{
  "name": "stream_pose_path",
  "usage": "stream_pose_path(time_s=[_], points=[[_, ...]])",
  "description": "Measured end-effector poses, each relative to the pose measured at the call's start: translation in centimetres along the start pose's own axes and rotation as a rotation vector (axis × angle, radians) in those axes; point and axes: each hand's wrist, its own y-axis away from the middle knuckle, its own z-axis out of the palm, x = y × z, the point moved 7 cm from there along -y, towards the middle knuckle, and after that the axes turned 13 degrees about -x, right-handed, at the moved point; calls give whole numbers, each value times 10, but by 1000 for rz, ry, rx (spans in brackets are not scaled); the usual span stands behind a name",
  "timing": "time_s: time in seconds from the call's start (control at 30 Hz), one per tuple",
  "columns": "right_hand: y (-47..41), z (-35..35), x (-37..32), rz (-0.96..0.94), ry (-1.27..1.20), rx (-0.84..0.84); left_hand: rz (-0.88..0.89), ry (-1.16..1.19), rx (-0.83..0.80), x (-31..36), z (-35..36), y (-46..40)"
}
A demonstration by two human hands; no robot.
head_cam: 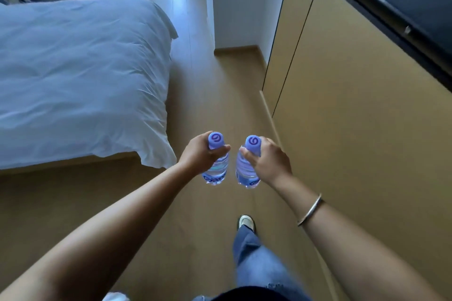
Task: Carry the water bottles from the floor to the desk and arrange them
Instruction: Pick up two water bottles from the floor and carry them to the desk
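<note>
Two clear water bottles with purple caps are held upright in front of me, above the wooden floor. My left hand (pixel 199 154) grips the neck of the left bottle (pixel 217 168). The right bottle (pixel 244 171) hangs from my right hand (pixel 267 160), whose fingers curl round its neck just under the cap. The two bottles sit close together without touching. No desk is in view.
A bed with a white duvet (pixel 80 80) fills the left side. A wooden wall panel (pixel 354 142) with a dark screen (pixel 403 2) above it runs along the right. Between them lies a wooden floor aisle (pixel 220 85) leading to chairs far ahead. My leg and shoe (pixel 245 223) are below.
</note>
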Motion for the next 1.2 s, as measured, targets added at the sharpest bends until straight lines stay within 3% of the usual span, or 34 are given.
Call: stream_pose_path(time_s=[0.4,0.7,1.2], points=[[-192,-84,-36,-164,120,-94,-49,-14,156,34,-74,-162],[-314,-94,-73,-188,122,-132,-65,-19,137,16,-134,-262],[-549,-109,-189,-161,55,-109,-30,18,65,-27,-314,-483]])
